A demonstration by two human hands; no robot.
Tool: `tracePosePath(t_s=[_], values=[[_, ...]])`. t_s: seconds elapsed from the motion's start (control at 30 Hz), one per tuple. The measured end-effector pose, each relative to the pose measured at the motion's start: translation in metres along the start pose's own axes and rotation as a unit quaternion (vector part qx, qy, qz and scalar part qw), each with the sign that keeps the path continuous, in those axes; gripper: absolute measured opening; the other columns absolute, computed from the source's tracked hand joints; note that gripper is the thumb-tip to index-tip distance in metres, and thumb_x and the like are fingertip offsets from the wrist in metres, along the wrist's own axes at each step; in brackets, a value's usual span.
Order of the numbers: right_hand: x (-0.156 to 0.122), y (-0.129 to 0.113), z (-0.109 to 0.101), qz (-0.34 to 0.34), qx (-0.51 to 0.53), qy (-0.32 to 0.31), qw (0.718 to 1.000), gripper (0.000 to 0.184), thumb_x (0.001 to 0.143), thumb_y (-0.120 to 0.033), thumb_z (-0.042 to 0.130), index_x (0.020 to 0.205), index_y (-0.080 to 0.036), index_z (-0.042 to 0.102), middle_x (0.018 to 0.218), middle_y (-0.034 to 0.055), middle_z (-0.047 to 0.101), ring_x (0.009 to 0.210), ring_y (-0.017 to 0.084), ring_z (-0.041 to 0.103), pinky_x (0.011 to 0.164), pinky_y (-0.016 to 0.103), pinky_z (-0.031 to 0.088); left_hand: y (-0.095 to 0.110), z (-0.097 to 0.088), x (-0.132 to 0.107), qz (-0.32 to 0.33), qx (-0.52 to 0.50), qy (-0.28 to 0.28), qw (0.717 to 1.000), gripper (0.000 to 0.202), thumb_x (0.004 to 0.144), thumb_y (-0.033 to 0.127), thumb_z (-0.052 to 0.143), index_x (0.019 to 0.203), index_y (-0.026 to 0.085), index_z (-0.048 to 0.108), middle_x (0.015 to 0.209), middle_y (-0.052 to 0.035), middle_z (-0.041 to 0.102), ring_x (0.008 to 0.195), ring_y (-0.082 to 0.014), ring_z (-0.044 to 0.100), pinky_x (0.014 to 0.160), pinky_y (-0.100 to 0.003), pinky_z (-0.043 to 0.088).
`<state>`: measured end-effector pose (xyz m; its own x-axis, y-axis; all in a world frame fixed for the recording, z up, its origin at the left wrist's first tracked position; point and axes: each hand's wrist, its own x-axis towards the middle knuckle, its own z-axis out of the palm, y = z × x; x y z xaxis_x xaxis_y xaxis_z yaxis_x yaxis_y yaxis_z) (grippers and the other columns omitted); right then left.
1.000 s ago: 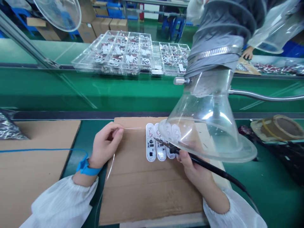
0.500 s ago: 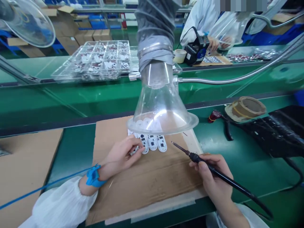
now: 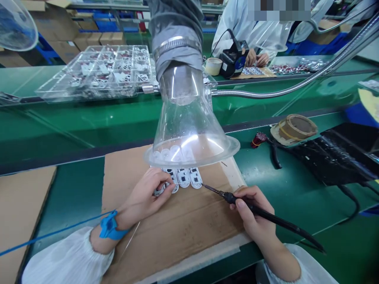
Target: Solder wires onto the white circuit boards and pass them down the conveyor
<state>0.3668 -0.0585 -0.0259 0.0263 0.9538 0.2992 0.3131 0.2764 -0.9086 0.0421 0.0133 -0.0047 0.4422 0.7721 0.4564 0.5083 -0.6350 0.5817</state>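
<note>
Several white circuit boards are lying on cardboard at twelve o'clock, the left hand pinching a small white piece beside them, the right hand gripping a soldering iron whose tip needs bringing onto the end board.

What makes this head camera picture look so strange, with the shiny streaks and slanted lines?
In the head view, bright glare streaks across the clear plastic funnel, the wide lens makes the green bench edge slant and look bent, and a blocky blurred patch covers the top.
</note>
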Motion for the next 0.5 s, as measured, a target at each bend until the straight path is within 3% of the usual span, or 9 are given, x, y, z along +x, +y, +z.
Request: tracePosePath(t_s=[0.5], values=[[0.0048,-0.0040,0.0010,-0.002,0.001,-0.023,1.000,0.010,0.108,-0.033,0.069,0.104,-0.024,0.067,0.079,0.0001,0.071,0.060,0.015,0.071,0.056,0.024,0.058,0.0015,0.0002,0.0004,-0.006,0.003,-0.007,1.000,0.010,0.105,0.015,0.059,0.100,0.023,0.059,0.075,0.0046,0.051,0.067,-0.0144,0.053,0.064,-0.028,0.043]])
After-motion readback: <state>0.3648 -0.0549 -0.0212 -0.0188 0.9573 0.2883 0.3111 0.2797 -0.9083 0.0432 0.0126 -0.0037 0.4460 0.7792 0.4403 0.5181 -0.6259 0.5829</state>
